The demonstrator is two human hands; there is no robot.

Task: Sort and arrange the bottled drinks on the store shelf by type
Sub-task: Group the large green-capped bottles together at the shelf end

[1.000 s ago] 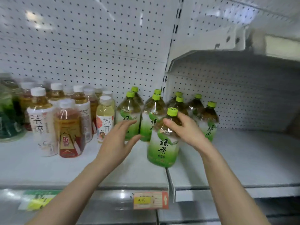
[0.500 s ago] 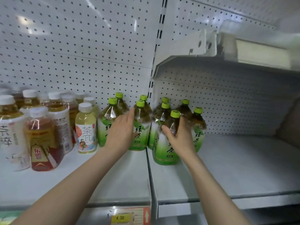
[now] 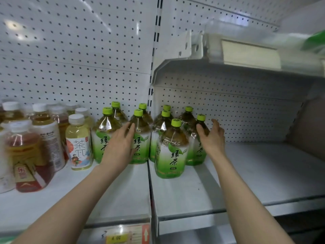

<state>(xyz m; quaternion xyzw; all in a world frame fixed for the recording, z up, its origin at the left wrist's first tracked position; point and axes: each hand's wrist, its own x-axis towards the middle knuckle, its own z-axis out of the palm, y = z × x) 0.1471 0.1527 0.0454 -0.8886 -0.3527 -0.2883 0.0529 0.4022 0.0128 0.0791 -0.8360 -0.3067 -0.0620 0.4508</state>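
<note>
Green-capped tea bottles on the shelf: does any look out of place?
Yes. One green-capped plastic green-tea bottle stands alone ahead of the other tea bottles, upright, on the white metal shelf. Nothing looks spilled.

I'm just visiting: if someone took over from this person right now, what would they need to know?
Left hand: open, flat against a front-row green tea bottle.
Right hand: open, touching the rightmost green tea bottle.
Done: green-capped teas stand grouped at the back of the shelf, white-capped teas to their left.
Left: one front green tea stands ahead of the group; probably push it into line, then sort the mixed white-capped teas.
</note>
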